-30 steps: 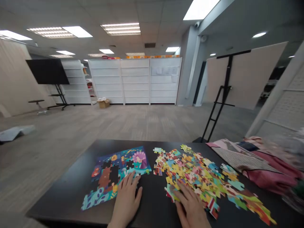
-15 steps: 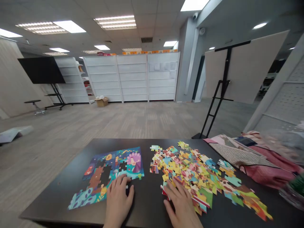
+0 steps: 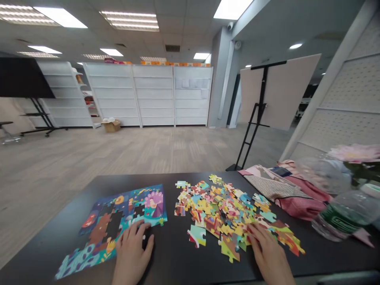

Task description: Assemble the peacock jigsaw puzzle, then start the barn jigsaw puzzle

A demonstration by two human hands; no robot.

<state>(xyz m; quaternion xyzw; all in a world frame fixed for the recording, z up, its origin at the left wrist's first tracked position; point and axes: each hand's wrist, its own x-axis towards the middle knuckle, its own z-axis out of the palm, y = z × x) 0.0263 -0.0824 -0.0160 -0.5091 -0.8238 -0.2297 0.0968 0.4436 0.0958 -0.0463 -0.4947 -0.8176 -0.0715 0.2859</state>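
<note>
Across the dark worktop [image 3: 170, 259], the view has turned a little to the person's right compared with half a second ago, so the plastic bottle [image 3: 341, 215] between two and three o'clock is now much more in sight. The heap of loose pieces [image 3: 221, 209], at about one o'clock from the person, has changed at its near edge: it is more opened there. The part-built puzzle [image 3: 99, 231], at ten to eleven o'clock, shows the same gaps as before. The right hand [image 3: 269, 251] has moved from the near left side of the heap to its near right side. In my judgement, this makes the front pieces easier to tell apart, but nothing more is joined.

The heap looks mixed, mostly yellow, green and red, with pieces overlapping. The puzzle is deep blue at its far side, with a brown shape, a purple figure and a teal strip; the dark surface shows through the holes. The left hand [image 3: 130, 245] rests at its near right edge, its grip loose, with the thumb spread away from the fingers. The right hand's fingers are bent close together upon the pieces; whether this grip pinches one, I cannot tell. One teal-and-red piece [image 3: 198, 235] lies just beside the heap, at twelve o'clock.
</note>
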